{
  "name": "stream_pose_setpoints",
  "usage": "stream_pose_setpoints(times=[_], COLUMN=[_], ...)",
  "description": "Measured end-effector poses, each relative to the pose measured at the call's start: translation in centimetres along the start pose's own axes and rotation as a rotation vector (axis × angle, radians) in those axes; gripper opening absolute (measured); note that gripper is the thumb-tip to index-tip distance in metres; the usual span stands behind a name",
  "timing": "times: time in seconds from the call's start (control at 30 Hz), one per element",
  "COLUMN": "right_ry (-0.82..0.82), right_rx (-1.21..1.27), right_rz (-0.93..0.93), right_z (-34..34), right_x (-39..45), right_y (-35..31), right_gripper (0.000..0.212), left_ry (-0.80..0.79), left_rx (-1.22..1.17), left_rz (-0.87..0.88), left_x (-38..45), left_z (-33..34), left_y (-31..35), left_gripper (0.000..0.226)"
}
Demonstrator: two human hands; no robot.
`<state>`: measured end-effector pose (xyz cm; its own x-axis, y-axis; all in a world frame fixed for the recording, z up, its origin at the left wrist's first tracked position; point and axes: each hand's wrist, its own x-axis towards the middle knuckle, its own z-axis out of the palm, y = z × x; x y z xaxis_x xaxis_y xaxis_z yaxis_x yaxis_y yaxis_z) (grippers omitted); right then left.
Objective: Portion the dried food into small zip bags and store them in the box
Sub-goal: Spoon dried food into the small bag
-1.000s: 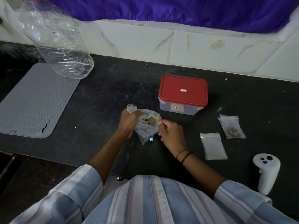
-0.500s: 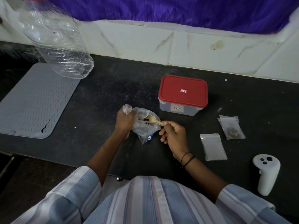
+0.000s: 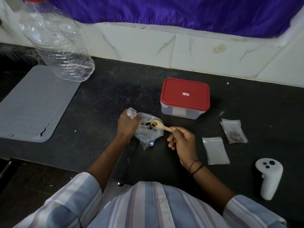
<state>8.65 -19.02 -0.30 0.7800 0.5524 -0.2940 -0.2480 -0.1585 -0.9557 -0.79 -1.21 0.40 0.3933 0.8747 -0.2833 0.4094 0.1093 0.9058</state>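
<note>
My left hand (image 3: 126, 125) grips the gathered top of a clear plastic bag (image 3: 148, 134) of dried food that stands on the black counter. My right hand (image 3: 182, 139) pinches the handle of a small wooden spoon (image 3: 158, 125), whose bowl carries a few dark pieces just above the bag's mouth. A clear box with a red lid (image 3: 185, 96) stands shut behind the bag. To the right lie two small zip bags: a flat one (image 3: 215, 150) with nothing visible inside, and one (image 3: 234, 131) with dark dried food in it.
A large clear plastic bottle (image 3: 56, 41) leans at the back left over a grey ribbed mat (image 3: 32, 102). A white hand controller (image 3: 269, 176) lies at the front right. White tiles and a purple cloth back the black counter (image 3: 115, 89).
The spoon has come up out of the big bag with a few pieces on it, and my right hand has drawn back to the right. My left hand keeps its hold on the bag.
</note>
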Motion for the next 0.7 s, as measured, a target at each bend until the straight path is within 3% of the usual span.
stream_pose_setpoints(times=[0.17, 0.37, 0.5, 0.7], right_ry=[0.038, 0.038, -0.009, -0.032], right_rx=[-0.011, 0.07, 0.134, 0.089], right_rz=[0.001, -0.001, -0.005, -0.034], right_z=[-0.8, -1.1, -0.7, 0.1], right_x=[-1.2, -3.1, -4.1, -4.9], right_y=[-1.5, -5.6, -8.8, -11.0], right_gripper=[0.019, 0.019, 0.018, 0.017], left_ry=[-0.001, 0.229, 0.177, 0.145], left_rx=[0.074, 0.205, 0.269, 0.379], left_rz=[0.086, 0.449, 0.63, 0.768], left_x=[-0.7, -2.3, -3.5, -4.6], left_z=[-0.9, -1.8, -1.4, 0.1], left_y=[-0.4, 0.3, 2.0, 3.4], left_gripper=[0.028, 0.03, 0.035, 0.023])
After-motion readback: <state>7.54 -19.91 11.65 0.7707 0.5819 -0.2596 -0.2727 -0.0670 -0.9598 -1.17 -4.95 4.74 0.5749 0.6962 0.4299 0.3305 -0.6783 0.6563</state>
